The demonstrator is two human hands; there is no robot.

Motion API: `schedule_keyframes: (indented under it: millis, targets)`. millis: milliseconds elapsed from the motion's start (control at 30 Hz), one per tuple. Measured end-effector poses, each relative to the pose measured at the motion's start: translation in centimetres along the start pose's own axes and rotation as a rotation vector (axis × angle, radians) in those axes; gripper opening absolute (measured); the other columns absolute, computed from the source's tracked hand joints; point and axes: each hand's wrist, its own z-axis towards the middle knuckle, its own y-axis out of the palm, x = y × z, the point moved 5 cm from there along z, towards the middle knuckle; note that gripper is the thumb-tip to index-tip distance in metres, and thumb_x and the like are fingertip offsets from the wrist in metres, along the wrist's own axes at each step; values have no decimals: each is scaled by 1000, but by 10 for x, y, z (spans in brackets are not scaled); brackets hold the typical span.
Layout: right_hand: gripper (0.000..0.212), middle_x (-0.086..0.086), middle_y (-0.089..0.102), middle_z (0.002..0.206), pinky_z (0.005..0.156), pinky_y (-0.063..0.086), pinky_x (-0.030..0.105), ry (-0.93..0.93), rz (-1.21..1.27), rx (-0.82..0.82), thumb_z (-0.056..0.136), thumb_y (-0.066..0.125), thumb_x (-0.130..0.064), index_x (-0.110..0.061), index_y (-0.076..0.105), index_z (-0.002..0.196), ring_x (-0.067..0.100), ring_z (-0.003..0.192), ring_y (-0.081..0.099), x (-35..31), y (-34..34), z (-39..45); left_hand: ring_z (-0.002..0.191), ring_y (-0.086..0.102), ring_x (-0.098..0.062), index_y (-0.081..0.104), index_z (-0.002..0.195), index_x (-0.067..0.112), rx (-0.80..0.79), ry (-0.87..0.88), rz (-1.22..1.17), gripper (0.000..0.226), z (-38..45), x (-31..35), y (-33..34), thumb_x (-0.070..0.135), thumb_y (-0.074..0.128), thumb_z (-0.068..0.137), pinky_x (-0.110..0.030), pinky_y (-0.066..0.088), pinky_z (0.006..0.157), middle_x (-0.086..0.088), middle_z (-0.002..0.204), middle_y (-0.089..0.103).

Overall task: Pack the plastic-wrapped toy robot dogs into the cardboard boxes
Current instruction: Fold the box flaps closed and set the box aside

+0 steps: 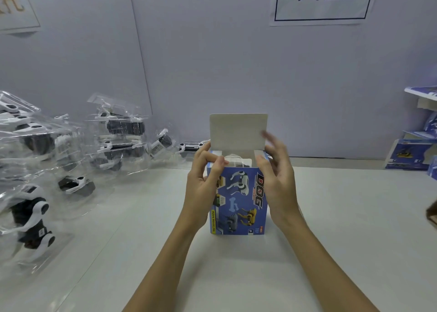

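A blue printed cardboard box (pixel 238 207) stands upright at the table's middle, its top lid flap (pixel 237 130) raised. Clear plastic of a wrapped toy dog (pixel 235 161) shows inside its opening. My left hand (pixel 203 181) pinches the left side flap at the box's top edge. Against the right side of the box lies my right hand (pixel 277 179), thumb on the right side flap and fingers blurred near the lid. A heap of plastic-wrapped black and white robot dogs (pixel 45 169) covers the table's left side.
More blue boxes (pixel 411 155) are stacked at the far right against the wall. One wrapped dog (pixel 191 147) lies just behind the box to its left. The white table (pixel 343 240) extends in front and to the right. A brown object (pixel 432 213) pokes in at the right edge.
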Motion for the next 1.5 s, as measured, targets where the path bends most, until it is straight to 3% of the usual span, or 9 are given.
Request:
schedule_keyframes:
  millis: [100,233,433,567,700,867,967,1167,1500]
  targets:
    - [61,-17,65,125,84,63,42,142,200,-12,104,63,-25,-47,35,153,29,118,69,5,1,2,134,58,-13,67,98,30,-14,-32,-59,17,2,-3,-2,47,68,96,-30,62,73,28,143,51]
    - [22,5,67,125,89,60,50,44,113,-82,100,56,-37,-37,60,122,38,116,67,1,1,1,119,66,-25,47,132,45,-76,27,-149,50,6,2,-5,39,76,92,-40,63,77,4,131,59]
    - [31,13,72,116,77,60,39,208,305,-224,101,42,-46,-23,55,118,29,98,72,11,-2,-5,133,54,-6,59,124,31,-233,51,80,45,5,-3,-10,48,74,86,-32,61,84,4,145,45]
    - [43,2,68,130,83,60,41,162,91,-166,95,53,-61,-22,57,110,26,116,70,5,-9,3,130,56,-6,55,123,22,-150,83,111,41,6,-2,-4,55,51,99,-31,62,81,-1,137,48]
    - [43,-10,70,109,67,63,32,45,-83,-105,80,76,-54,-30,55,108,16,104,74,1,-3,-1,127,63,-22,46,137,28,-46,89,70,40,0,-11,-3,45,54,102,-42,63,89,5,146,49]
    - [49,-1,66,114,66,61,30,20,-17,194,79,79,-53,-24,53,110,18,105,73,4,1,-13,135,48,-13,36,156,20,56,294,624,94,-13,-9,3,58,80,82,-33,44,109,5,149,46]
    - [46,2,67,117,64,61,27,140,39,42,82,73,-49,-23,49,111,18,107,74,10,8,-10,142,40,-20,27,161,13,26,356,807,123,-14,-2,9,77,75,68,-48,36,115,1,155,38]
    - [39,-3,67,126,71,61,25,132,-94,-293,101,58,-48,-41,48,138,13,113,70,-3,-3,4,142,37,-17,33,158,13,-158,537,896,118,-9,6,3,65,85,66,-59,28,117,1,155,41]
    - [57,2,62,142,75,64,31,87,-122,-300,99,52,-34,-41,41,154,17,116,70,1,1,-2,139,38,-21,31,156,15,-171,556,962,118,-13,2,9,66,85,64,-63,29,114,-2,153,41]
